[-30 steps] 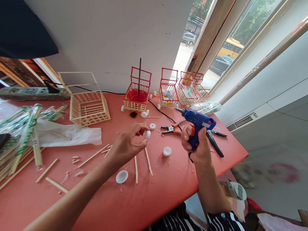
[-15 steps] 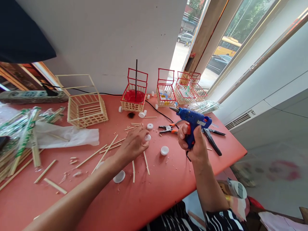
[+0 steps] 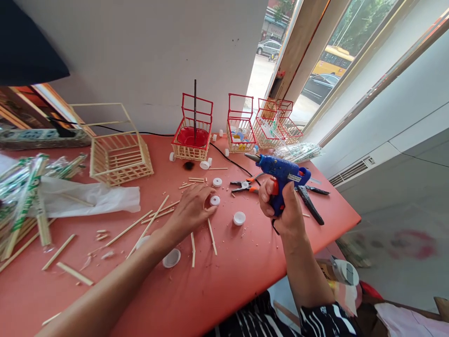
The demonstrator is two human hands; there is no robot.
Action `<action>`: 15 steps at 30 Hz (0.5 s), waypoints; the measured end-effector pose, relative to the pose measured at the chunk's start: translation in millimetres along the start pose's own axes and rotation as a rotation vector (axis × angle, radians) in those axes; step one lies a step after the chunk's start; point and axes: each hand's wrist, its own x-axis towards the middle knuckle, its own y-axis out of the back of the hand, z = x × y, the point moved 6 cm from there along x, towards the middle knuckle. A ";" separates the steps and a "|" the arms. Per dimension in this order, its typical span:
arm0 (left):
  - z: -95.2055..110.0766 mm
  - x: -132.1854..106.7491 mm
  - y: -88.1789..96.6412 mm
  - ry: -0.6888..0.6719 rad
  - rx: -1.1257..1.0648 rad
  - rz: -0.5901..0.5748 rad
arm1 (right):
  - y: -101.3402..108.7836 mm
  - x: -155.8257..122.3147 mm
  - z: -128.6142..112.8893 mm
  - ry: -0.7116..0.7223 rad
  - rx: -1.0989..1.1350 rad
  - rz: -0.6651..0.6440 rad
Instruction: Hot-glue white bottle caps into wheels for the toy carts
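My right hand (image 3: 280, 201) grips a blue hot glue gun (image 3: 278, 171) above the table, its nozzle pointing left and the index finger at the orange trigger. My left hand (image 3: 194, 203) is closed with thumb and forefinger about a white bottle cap (image 3: 215, 200), which sits face up at the table surface. Just behind it lies a similar white cap (image 3: 217, 182). To the right, another cap (image 3: 239, 218) rests with its hollow side up. Near my left forearm is a wider clear lid (image 3: 171, 258).
Pliers (image 3: 245, 186) and black-handled cutters (image 3: 310, 206) lie to the right. Small stick baskets with red trim (image 3: 192, 150) line the back, beside a plain one (image 3: 121, 159). Loose sticks (image 3: 149, 224) and wrapped bundles (image 3: 38, 201) cover the left. A black cord crosses behind.
The cap in my left hand has turned from tilted to lying face up, and the fingers have spread slightly around it. My right hand with the glue gun has barely moved.
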 end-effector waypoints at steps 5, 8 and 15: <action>-1.4 -2.1 5.6 0.044 -0.064 -0.010 | 1.1 0.3 4.0 -0.035 -0.024 0.004; -1.8 -0.6 17.1 0.083 -0.143 0.012 | 1.0 0.9 4.5 -0.043 -0.038 0.005; -29.3 8.9 61.9 0.268 -0.140 0.183 | -1.6 0.5 0.8 -0.016 -0.040 -0.007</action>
